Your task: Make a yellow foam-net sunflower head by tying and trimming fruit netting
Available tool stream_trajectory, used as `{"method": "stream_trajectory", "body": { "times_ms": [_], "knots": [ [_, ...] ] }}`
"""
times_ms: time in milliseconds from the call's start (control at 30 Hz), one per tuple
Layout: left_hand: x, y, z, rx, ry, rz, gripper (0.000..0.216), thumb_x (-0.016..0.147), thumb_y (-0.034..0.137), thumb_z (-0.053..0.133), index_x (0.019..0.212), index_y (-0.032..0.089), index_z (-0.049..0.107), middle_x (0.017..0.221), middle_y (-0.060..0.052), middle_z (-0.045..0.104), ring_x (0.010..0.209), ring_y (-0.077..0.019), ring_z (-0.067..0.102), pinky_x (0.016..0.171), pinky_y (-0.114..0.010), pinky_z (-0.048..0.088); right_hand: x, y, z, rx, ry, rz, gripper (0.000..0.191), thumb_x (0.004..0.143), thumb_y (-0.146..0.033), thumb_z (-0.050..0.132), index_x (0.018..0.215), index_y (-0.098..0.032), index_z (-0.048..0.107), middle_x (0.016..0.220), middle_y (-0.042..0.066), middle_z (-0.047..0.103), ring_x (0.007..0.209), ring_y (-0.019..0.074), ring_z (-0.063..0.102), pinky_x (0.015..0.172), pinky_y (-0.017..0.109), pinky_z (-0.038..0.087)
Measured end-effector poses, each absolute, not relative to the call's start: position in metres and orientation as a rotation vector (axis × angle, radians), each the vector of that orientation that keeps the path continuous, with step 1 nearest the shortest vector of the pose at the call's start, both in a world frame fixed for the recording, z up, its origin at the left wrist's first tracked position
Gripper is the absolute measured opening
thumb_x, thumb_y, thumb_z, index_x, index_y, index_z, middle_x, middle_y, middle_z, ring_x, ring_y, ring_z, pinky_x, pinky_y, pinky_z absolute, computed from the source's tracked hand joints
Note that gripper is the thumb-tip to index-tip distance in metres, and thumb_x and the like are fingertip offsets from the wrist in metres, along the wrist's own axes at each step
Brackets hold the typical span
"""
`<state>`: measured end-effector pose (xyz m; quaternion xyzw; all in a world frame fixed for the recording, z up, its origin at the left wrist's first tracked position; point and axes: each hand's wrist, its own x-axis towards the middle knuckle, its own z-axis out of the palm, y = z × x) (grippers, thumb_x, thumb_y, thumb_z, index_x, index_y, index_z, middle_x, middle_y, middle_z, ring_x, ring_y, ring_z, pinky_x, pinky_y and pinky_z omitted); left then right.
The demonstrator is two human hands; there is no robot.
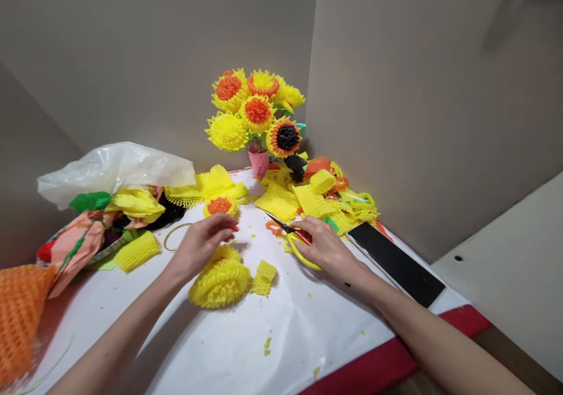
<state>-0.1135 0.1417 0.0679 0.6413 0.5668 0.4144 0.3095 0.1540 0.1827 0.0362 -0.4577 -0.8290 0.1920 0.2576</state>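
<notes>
My right hand (323,243) is gripping the yellow-handled scissors (303,257), my fingers closing round the handles while the dark blades are pointing away from me, toward the far left. My left hand (207,239) is curling its fingers inward over the far side of a ruffled yellow foam-net flower head (222,283) — something red is showing at the fingertips, but I cannot tell whether they are pinching anything. That flower head is lying on the white sheet (211,354) in front of me, with a small yellow foam-net scrap (264,277) sitting just beside it on the right. Beyond my left hand, an orange-centred flower (220,206) is resting near some yellow netting. Farther back, a bunch of foam-net sunflowers (257,111) is standing in a pink pot (258,163) — and a dark-screened smartphone (398,263) is lying to the right of my right hand.
</notes>
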Motion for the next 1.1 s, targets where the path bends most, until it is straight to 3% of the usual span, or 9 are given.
{"method": "stream_trajectory", "body": {
  "times_ms": [133, 233, 367, 533, 633, 767, 867, 1000, 1100],
  "knots": [
    [-0.095, 0.152, 0.077, 1.912, 1.442, 0.887, 0.061, 0.077, 0.040, 0.066, 0.137, 0.030, 0.054, 0.134, -0.005, 0.063, 0.109, -0.0256, 0.062, 0.093, -0.036, 0.048, 0.159, 0.188, 0.033, -1.294, -2.221, 0.474, 0.034, 0.085, -0.017, 0.062, 0.118, -0.013, 0.070, 0.104, 0.011, 0.069, 0.094, 0.0229, 0.063, 0.084, 0.031, 0.045],
    [-0.109, 0.138, 0.075, 1.909, 1.702, 0.869, 0.056, 0.082, 0.051, 0.058, 0.131, 0.023, 0.058, 0.119, -0.011, 0.066, 0.098, -0.0309, 0.061, 0.091, -0.043, 0.044, 0.162, 0.190, 0.034, -1.321, -2.195, 0.458, 0.034, 0.087, -0.017, 0.058, 0.119, -0.013, 0.069, 0.105, 0.011, 0.068, 0.095, 0.0231, 0.063, 0.085, 0.032, 0.044],
    [-0.135, 0.107, 0.060, 1.680, 2.036, 0.720, 0.058, 0.079, 0.069, 0.057, 0.109, 0.019, 0.065, 0.076, -0.009, 0.066, 0.076, -0.0369, 0.060, 0.079, -0.049, 0.040, 0.164, 0.182, 0.038, -1.297, -2.210, 0.478, 0.035, 0.088, -0.019, 0.057, 0.122, -0.014, 0.066, 0.104, 0.011, 0.065, 0.096, 0.0235, 0.061, 0.086, 0.034, 0.043],
    [-0.135, 0.083, 0.048, 1.498, 1.888, 0.760, 0.059, 0.077, 0.070, 0.061, 0.114, 0.025, 0.066, 0.089, -0.007, 0.071, 0.088, -0.0346, 0.065, 0.082, -0.043, 0.044, 0.165, 0.155, 0.043, -1.198, -2.282, 0.529, 0.039, 0.088, -0.023, 0.060, 0.127, -0.018, 0.060, 0.105, 0.008, 0.060, 0.096, 0.0232, 0.060, 0.085, 0.034, 0.045],
    [-0.131, 0.070, 0.053, 1.426, 1.770, 0.879, 0.065, 0.070, 0.066, 0.070, 0.119, 0.025, 0.062, 0.084, -0.004, 0.071, 0.083, -0.0323, 0.067, 0.075, -0.039, 0.050, 0.164, 0.134, 0.049, -1.177, -2.292, 0.523, 0.037, 0.091, -0.022, 0.056, 0.128, -0.021, 0.058, 0.109, 0.008, 0.058, 0.099, 0.0227, 0.060, 0.087, 0.035, 0.046],
    [-0.145, 0.051, 0.071, 1.027, 1.527, 1.246, 0.067, 0.066, 0.050, 0.079, 0.123, 0.024, 0.057, 0.100, -0.007, 0.075, 0.092, -0.0313, 0.072, 0.075, -0.035, 0.058, 0.151, 0.097, 0.051, -1.042, -2.339, 0.579, 0.032, 0.094, -0.020, 0.047, 0.126, -0.023, 0.056, 0.113, 0.007, 0.055, 0.092, 0.0183, 0.061, 0.084, 0.033, 0.050],
    [-0.173, 0.041, 0.085, 0.646, 1.407, 1.471, 0.048, 0.068, 0.028, 0.078, 0.114, 0.022, 0.064, 0.105, -0.008, 0.077, 0.095, -0.0296, 0.072, 0.073, -0.033, 0.063, 0.133, 0.066, 0.042, -0.839, -2.550, 0.567, 0.031, 0.090, -0.017, 0.050, 0.120, -0.022, 0.057, 0.111, 0.007, 0.057, 0.088, 0.0179, 0.061, 0.076, 0.028, 0.051],
    [-0.208, 0.038, 0.088, 0.371, 1.418, 1.620, 0.021, 0.070, 0.010, 0.064, 0.087, 0.020, 0.070, 0.086, -0.004, 0.080, 0.074, -0.0232, 0.074, 0.058, -0.029, 0.064, 0.113, 0.045, 0.024, -0.689, -2.823, 0.321, 0.018, 0.088, -0.022, 0.056, 0.105, -0.022, 0.059, 0.103, 0.005, 0.062, 0.083, 0.0176, 0.061, 0.057, 0.024, 0.043],
    [-0.222, 0.041, 0.083, 0.332, 1.411, 1.684, 0.025, 0.071, 0.005, 0.058, 0.085, 0.022, 0.071, 0.083, 0.001, 0.080, 0.060, -0.0174, 0.072, 0.051, -0.026, 0.063, 0.116, 0.063, 0.025, -0.845, -2.799, 0.243, 0.017, 0.089, -0.020, 0.056, 0.105, -0.025, 0.059, 0.104, 0.002, 0.063, 0.085, 0.0152, 0.060, 0.063, 0.023, 0.043]
  ]
}}
